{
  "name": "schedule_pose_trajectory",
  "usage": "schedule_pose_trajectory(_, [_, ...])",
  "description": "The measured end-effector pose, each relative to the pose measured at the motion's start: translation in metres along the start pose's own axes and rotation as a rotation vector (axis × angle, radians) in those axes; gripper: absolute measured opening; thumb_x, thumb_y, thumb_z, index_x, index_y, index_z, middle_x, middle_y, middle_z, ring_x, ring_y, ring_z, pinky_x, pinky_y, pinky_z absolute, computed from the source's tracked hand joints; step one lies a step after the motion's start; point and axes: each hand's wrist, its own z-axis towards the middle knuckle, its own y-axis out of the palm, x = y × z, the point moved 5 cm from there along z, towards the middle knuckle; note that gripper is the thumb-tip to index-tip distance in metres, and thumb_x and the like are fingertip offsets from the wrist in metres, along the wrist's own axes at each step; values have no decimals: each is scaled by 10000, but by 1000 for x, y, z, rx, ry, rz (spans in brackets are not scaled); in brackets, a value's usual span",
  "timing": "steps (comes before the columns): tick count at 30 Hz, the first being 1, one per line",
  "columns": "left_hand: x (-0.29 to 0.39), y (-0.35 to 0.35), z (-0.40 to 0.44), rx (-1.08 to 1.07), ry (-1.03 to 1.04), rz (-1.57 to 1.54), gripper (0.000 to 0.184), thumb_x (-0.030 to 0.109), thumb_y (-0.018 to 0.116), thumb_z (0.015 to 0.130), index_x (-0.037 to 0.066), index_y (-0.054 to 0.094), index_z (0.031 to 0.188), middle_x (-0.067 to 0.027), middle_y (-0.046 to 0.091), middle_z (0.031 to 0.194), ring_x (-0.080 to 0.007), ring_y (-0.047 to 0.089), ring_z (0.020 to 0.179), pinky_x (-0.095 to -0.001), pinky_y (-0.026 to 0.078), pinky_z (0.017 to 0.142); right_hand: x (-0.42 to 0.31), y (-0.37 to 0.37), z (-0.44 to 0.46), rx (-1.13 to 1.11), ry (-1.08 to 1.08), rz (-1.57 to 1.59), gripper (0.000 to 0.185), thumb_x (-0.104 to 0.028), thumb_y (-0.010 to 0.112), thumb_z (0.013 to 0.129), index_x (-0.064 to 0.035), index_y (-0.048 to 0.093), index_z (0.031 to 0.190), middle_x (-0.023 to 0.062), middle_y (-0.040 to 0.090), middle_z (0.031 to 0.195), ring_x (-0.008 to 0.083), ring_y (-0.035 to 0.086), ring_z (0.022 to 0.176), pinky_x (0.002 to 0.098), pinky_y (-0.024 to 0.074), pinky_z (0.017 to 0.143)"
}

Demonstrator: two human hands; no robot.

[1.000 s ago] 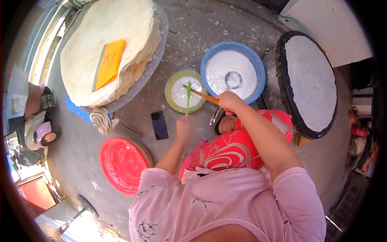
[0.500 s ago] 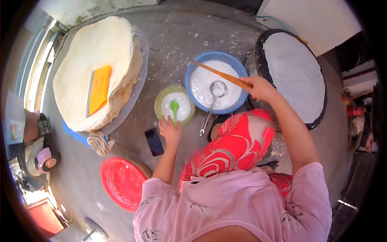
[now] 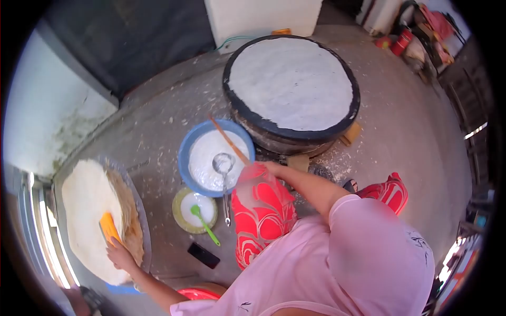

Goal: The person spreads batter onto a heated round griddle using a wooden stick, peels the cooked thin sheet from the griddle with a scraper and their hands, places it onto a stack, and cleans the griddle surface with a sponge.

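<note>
At the lower left my left hand [image 3: 121, 256] has its fingers closed on the near end of an orange scraper [image 3: 109, 227], which lies on a tall stack of thin pale flatbread sheets [image 3: 84, 210]. My right hand [image 3: 271, 168], partly hidden behind my raised knee, grips a long flat wooden spatula [image 3: 230, 141] that slants over the blue basin [image 3: 184, 152] of white batter. A metal ladle [image 3: 223, 166] rests in that basin, handle over the rim. Past my right hand stands a round black-rimmed griddle [image 3: 232, 97], covered by a white batter sheet [image 3: 292, 84].
A yellow-green bowl [image 3: 179, 221] of white liquid holds a green spoon [image 3: 197, 211]. A black phone [image 3: 203, 255] lies on the floor. The red basin [image 3: 200, 293] is partly behind my left arm. A white wall block [image 3: 263, 18] stands behind the griddle.
My left hand has left the green spoon and reached the orange scraper on the stack. The spoon's handle now leans over the bowl's rim. The view has turned right; my right hand keeps the spatula.
</note>
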Motion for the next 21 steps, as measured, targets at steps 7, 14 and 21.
schedule_pose_trajectory(7, [-31,35,46,-62,52,-202,615,554,433,792,2,543,1039,-195,586,1001,-357,554,915,-455,413,791,1,-29,-34,-18,-23,-1135,496,-296,624,691,-127,547,1150,136,590,1066,260,582,961,332,458,794])
schedule_pose_trajectory(14, [-4,5,66,-26,436,-1,402,298,625,682,-91,575,772,-239,603,741,-391,591,667,-411,473,599,-22,-44,-107,175,111,-1044,388,-138,561,743,-89,571,1128,91,638,811,176,593,707,305,470,674])
schedule_pose_trajectory(21, [4,-77,65,285,227,72,215,134,515,677,-40,559,796,-213,599,770,-384,583,704,-459,456,633,-22,-63,-122,172,137,-746,353,-221,577,750,-117,596,1087,100,646,908,200,614,770,317,475,699])
